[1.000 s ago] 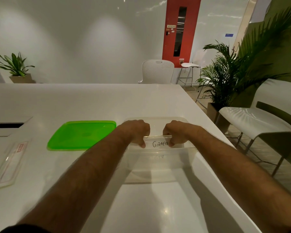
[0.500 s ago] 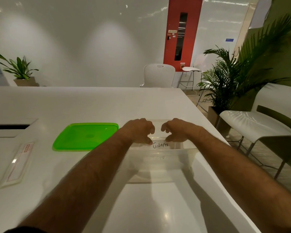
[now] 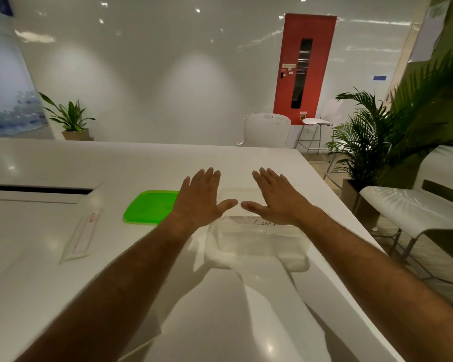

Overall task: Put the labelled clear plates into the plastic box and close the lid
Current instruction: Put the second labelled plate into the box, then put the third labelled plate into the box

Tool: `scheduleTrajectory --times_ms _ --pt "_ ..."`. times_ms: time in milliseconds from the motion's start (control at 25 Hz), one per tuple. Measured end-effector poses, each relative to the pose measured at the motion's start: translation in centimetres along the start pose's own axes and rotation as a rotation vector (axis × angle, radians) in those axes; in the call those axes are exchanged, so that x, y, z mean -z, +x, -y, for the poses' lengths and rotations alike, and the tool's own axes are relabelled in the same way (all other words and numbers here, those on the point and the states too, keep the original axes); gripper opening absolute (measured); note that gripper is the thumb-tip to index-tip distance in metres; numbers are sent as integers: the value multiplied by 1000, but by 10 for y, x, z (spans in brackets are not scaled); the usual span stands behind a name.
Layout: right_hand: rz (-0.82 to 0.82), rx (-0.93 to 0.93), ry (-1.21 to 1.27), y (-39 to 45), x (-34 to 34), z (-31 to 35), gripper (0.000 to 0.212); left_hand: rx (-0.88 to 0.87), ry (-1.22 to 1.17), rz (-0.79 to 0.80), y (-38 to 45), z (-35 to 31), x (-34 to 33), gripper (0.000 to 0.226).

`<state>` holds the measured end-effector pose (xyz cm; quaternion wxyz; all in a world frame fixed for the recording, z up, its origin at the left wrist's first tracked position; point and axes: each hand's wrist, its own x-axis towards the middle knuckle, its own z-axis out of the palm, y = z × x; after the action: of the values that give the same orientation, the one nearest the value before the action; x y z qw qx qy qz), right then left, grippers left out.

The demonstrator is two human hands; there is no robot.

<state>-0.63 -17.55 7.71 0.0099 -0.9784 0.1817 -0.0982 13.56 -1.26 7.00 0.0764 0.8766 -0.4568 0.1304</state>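
A clear plastic box (image 3: 259, 244) stands on the white table (image 3: 141, 168) near its right edge. Inside it rests a clear plate with a handwritten label (image 3: 264, 222), partly hidden by my right wrist. The green lid (image 3: 148, 207) lies flat on the table just left of the box. My left hand (image 3: 203, 198) and my right hand (image 3: 275, 197) hover flat above the box, palms down, fingers spread, thumbs nearly touching; neither holds anything. Another clear plate with a red-marked label (image 3: 83, 235) lies on the table at the left.
A long dark slot (image 3: 37, 190) runs across the table at the left. A white chair (image 3: 267, 129) stands behind the far edge. Off the table's right edge are a white bench (image 3: 416, 212) and a large potted palm (image 3: 377, 137).
Both hands let go of the labelled plate, now lying in the box, then lifted and opened flat above it. The view has tilted upward.
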Motion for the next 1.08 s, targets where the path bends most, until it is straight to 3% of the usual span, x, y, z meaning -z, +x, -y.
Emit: scheduleTrajectory --times_ms 480,840,1080 --pt "18 280 96 -36 -34 128 97 264 -28 95 -152 73 14 96" --pt "160 503 172 -73 -58 216 92 426 -167 74 -259 112 33 90" --pt "325 593 185 -88 -67 235 90 493 -384 182 -311 134 36 84"
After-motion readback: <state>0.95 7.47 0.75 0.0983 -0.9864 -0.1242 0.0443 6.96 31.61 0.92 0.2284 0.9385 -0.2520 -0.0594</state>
